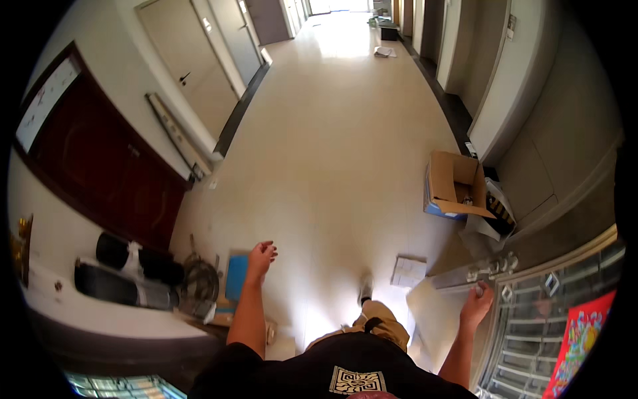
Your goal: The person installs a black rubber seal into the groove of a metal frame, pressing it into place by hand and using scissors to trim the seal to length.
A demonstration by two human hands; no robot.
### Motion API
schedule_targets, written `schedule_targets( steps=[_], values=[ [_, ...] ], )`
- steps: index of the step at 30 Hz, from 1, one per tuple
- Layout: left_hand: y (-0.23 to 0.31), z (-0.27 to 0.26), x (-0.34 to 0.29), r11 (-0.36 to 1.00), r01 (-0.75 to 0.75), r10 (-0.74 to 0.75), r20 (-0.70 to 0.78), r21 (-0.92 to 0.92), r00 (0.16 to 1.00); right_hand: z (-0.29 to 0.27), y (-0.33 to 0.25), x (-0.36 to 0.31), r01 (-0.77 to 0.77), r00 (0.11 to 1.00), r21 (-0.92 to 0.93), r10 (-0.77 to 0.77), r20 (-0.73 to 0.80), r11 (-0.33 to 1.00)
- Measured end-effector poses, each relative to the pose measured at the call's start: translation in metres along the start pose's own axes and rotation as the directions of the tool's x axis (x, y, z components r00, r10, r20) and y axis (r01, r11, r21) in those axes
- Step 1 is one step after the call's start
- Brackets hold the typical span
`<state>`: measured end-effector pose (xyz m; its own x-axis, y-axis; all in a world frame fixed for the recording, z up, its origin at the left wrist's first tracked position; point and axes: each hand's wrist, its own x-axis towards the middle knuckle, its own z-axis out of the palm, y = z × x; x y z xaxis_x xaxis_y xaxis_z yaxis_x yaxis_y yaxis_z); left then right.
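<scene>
My left hand [262, 259] is held out over the floor with its fingers loosely bent and apart, holding nothing visible. Below it in the picture is a flat blue panel [235, 276]. On the right, my right hand [476, 306] has its fingers curled in. A small pale spot shows at its fingertips, too small to make out. That hand is just below a metal door handle [493, 267] on the grey door [458, 276]; a gap seems to separate them. One shoe [365, 290] shows ahead of my body.
A tiled corridor floor [325, 153] stretches ahead. An opened cardboard box [446, 179] stands right, near a flat pale packet [408, 271]. Black wrapped rolls [126, 292] and a round wire-guarded fan [201, 282] line the left wall, beside a dark red door [106, 159].
</scene>
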<state>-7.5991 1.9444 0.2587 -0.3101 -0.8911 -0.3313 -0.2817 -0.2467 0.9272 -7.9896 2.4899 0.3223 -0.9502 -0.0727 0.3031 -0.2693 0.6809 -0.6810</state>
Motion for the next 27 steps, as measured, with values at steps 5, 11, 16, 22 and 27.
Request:
schedule_targets(
  steps=[5, 11, 16, 22, 27],
  values=[
    [-0.08, -0.024, 0.14, 0.926, 0.06, -0.12, 0.141, 0.372, 0.983, 0.161, -0.119, 0.119, 0.014, 0.996, 0.235, -0.034, 0.08, 0.972],
    [-0.117, -0.025, 0.076, 0.968, 0.225, -0.251, 0.482, 0.113, 0.839, 0.314, -0.255, 0.267, 0.165, 0.951, 0.332, -0.239, 0.195, 0.929],
    [-0.081, 0.009, 0.125, 0.763, 0.36, -0.582, 0.327, 0.537, 0.745, 0.432, -0.379, 0.377, 0.333, 0.801, 0.413, -0.485, 0.351, 0.848],
    [-0.04, 0.086, 0.352, 0.909, 0.19, -0.344, 0.409, 0.371, 0.845, 0.622, -0.345, 0.471, 0.413, 0.621, 0.134, -0.387, 0.681, 0.901],
    [0.065, 0.136, 0.687, 0.852, 0.521, -0.523, 0.026, 0.054, 0.852, 0.748, -0.153, 0.481, 0.566, 0.05, -0.375, 0.424, 0.904, 0.734]
  ],
)
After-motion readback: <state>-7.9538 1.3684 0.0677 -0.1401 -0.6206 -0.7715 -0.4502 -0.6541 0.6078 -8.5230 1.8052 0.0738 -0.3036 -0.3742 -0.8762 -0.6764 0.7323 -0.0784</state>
